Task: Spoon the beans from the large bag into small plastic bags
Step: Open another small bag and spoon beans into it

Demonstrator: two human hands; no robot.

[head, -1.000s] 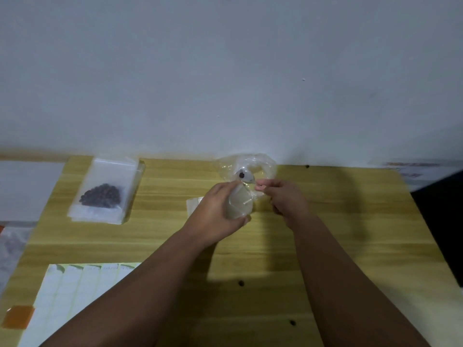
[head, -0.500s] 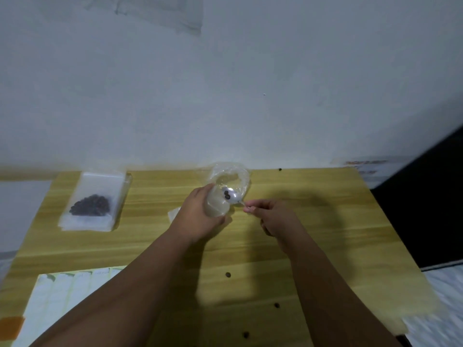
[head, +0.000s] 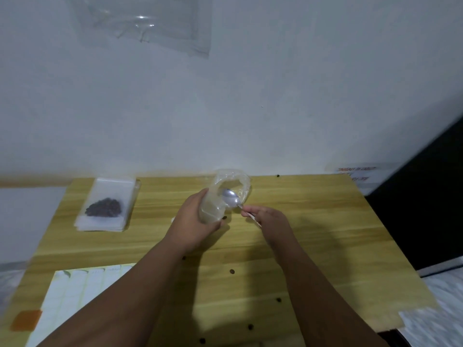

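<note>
A: What is the item at centre?

B: A small plastic bag (head: 213, 209), clear and crumpled, held just above the far half of the wooden table (head: 313, 234). Its mouth is pulled open into a rough ring.

A: How is it oriented?

B: Its long axis tilts from the closed end, low in the palm, up and away to the mouth, which opens towards the right and towards the viewer.

A: What holds it?

B: The left hand (head: 193, 221), with fingers and thumb curled round the lower part of the bag.

A: And the metal object?

B: A spoon (head: 231, 197). Its shiny grey bowl sits in the bag's mouth. The handle slopes down and to the right into the right hand (head: 266, 217), which pinches it between thumb and fingertips.

A: The dark speck by the left thumb?

B: A bean (head: 224, 217). I cannot tell whether it is inside the bag or on the table.

A: What lies further out?

B: At far left is a flat clear bag of dark beans (head: 106, 207), on what looks like a stack of similar bags. Loose beans (head: 232, 271) dot the near table. A pale sheet of labels (head: 75, 296) lies at near left, with an orange tab (head: 25, 319) beside it. Clear plastic (head: 150, 23) hangs on the white wall (head: 300, 96).
</note>
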